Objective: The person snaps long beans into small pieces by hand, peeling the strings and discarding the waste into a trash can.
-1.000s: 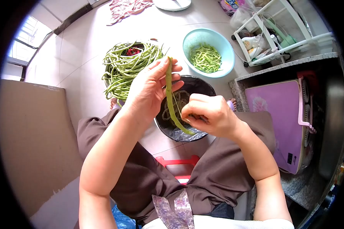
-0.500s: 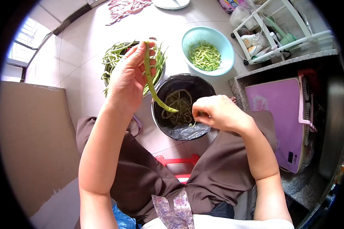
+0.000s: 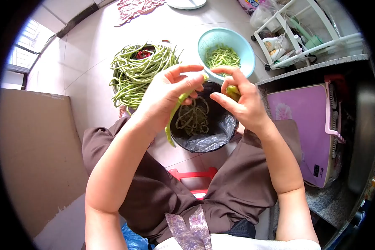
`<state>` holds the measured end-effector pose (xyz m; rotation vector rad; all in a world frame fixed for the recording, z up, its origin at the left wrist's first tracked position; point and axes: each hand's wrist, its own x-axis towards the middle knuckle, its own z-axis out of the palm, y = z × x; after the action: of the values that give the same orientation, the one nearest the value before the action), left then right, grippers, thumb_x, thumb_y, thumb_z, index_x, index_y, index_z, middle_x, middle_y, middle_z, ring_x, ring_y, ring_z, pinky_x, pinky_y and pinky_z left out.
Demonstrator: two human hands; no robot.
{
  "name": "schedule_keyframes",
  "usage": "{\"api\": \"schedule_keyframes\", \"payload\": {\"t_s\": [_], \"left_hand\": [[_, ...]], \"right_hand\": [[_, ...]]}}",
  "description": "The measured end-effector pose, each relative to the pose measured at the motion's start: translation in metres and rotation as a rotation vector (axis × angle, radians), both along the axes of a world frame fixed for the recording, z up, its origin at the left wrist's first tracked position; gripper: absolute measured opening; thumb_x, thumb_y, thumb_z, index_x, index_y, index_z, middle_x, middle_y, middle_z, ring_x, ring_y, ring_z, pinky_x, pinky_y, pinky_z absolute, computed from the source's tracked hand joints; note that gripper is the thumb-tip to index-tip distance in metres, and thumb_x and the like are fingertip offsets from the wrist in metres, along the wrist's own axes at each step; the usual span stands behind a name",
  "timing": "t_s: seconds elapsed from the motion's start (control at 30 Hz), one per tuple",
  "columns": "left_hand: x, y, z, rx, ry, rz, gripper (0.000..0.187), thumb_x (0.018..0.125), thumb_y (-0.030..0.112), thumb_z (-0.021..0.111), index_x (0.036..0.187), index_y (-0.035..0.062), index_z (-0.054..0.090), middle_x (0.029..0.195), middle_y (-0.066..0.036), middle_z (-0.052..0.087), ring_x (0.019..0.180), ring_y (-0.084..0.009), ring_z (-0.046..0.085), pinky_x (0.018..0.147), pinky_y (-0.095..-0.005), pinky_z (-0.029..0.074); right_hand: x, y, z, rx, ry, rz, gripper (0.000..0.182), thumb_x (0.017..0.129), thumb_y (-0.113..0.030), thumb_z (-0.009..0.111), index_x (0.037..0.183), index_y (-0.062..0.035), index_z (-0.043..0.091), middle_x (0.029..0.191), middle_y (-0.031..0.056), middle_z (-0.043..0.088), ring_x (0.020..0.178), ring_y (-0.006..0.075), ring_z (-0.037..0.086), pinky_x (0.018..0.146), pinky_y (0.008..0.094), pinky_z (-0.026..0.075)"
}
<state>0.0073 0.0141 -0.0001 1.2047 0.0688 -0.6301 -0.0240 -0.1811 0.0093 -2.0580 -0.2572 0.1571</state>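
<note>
Over the black-lined bin (image 3: 234,125), my left hand (image 3: 168,91) pinches a long green bean (image 3: 169,127) that hangs down past the bin's left rim. Its upper end shows at my left fingertips. Close by on the right, my right hand (image 3: 250,102) has a short green bean piece (image 3: 233,92) tucked in its curled fingers, while the thumb and index finger stand apart. Stringy peelings (image 3: 192,118) lie inside the bin. Just beyond my right fingers, a light blue basin (image 3: 249,50) contains cut bean pieces (image 3: 224,56).
A heap of long green beans (image 3: 143,79) with something red in it sits on the floor at left. At right are a white rack (image 3: 279,25) and a pink-purple board (image 3: 298,137) in a stone-edged recess. A red stool (image 3: 181,174) shows between my knees.
Both hands have come together above the bin's far side, the left moving right and down, the right moving up. A bean piece now shows in my right hand.
</note>
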Motion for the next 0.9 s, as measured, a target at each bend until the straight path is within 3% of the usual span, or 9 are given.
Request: {"api": "schedule_keyframes", "payload": {"t_s": [0.07,0.23,0.37,0.4,0.47,0.57,0.6,0.73,0.9], "left_hand": [[-0.003,-0.001,-0.007,-0.057,0.027,-0.069,0.038,0.084,0.023,0.068,0.116,0.0059,0.058,0.085,-0.001,0.062,0.070,-0.0055,0.056,0.061,-0.0173,0.045],[-0.004,-0.003,-0.001,-0.061,0.071,-0.229,0.034,0.085,0.018,0.067,0.114,0.0040,0.057,0.083,-0.002,0.064,0.068,-0.0055,0.057,0.059,-0.0163,0.046],[-0.003,-0.002,-0.018,0.323,-0.509,-0.131,0.018,0.078,0.014,0.070,0.091,0.0016,0.067,0.077,-0.004,0.067,0.064,-0.0133,0.061,0.063,-0.0258,0.049],[-0.003,-0.001,-0.017,0.323,-0.509,-0.134,0.018,0.078,0.014,0.070,0.091,0.0016,0.067,0.077,-0.004,0.067,0.064,-0.0133,0.061,0.063,-0.0258,0.049],[-0.005,-0.001,-0.011,0.682,-0.753,-0.203,0.013,0.075,0.012,0.070,0.087,0.0064,0.069,0.078,-0.007,0.067,0.066,-0.0203,0.063,0.064,-0.0302,0.049],[-0.009,-0.005,-0.014,0.757,-0.951,-0.204,0.015,0.073,0.005,0.070,0.088,0.0041,0.069,0.074,-0.007,0.065,0.063,-0.0160,0.060,0.060,-0.0260,0.048],[-0.011,-0.006,-0.011,0.771,-0.961,-0.213,0.015,0.072,0.005,0.070,0.087,0.0050,0.069,0.074,-0.008,0.064,0.063,-0.0211,0.061,0.060,-0.0273,0.049],[-0.016,-0.011,-0.017,0.756,-0.987,-0.166,0.015,0.073,0.006,0.069,0.088,0.0030,0.068,0.079,-0.010,0.065,0.067,-0.0228,0.064,0.060,-0.0304,0.050],[-0.019,-0.019,-0.021,0.682,-0.952,-0.074,0.011,0.074,0.010,0.066,0.083,0.0045,0.067,0.078,-0.011,0.065,0.070,-0.0284,0.064,0.065,-0.0358,0.050]], "right_hand": [[0.000,0.000,0.004,0.143,0.041,0.005,0.024,0.080,-0.008,0.064,0.103,-0.0053,0.058,0.065,0.0048,0.052,0.054,0.0170,0.049,0.055,0.0303,0.041],[0.008,-0.006,-0.013,0.176,-0.233,0.054,0.011,0.081,-0.005,0.062,0.092,-0.0025,0.061,0.070,0.0053,0.052,0.059,0.0109,0.047,0.055,0.0254,0.039],[0.008,-0.025,0.003,0.056,0.008,-0.019,0.012,0.078,-0.009,0.064,0.085,-0.0014,0.058,0.070,0.0046,0.050,0.061,0.0115,0.047,0.055,0.0255,0.039],[0.008,-0.026,0.007,0.056,0.008,-0.021,0.012,0.078,-0.009,0.064,0.085,-0.0014,0.058,0.070,0.0046,0.050,0.061,0.0115,0.047,0.055,0.0255,0.039],[0.009,-0.026,0.014,-0.109,-0.017,0.097,0.016,0.075,-0.013,0.065,0.085,-0.0016,0.058,0.069,0.0068,0.051,0.061,0.0161,0.051,0.056,0.0283,0.041],[0.008,-0.018,-0.002,-0.175,-0.294,0.179,0.015,0.072,-0.007,0.064,0.085,-0.0028,0.058,0.070,0.0039,0.046,0.059,0.0119,0.045,0.054,0.0253,0.038],[0.006,-0.013,-0.001,-0.202,-0.263,0.182,0.015,0.072,-0.007,0.064,0.086,-0.0028,0.058,0.072,0.0070,0.049,0.059,0.0172,0.048,0.055,0.0280,0.040],[0.000,-0.001,-0.007,-0.313,-0.391,0.138,0.012,0.072,-0.010,0.062,0.079,-0.0036,0.055,0.073,0.0121,0.055,0.067,0.0281,0.057,0.060,0.0355,0.046],[0.000,0.005,-0.012,-0.389,-0.479,0.069,0.010,0.072,-0.011,0.060,0.079,-0.0048,0.055,0.072,0.0120,0.054,0.065,0.0302,0.057,0.058,0.0382,0.046]]}}
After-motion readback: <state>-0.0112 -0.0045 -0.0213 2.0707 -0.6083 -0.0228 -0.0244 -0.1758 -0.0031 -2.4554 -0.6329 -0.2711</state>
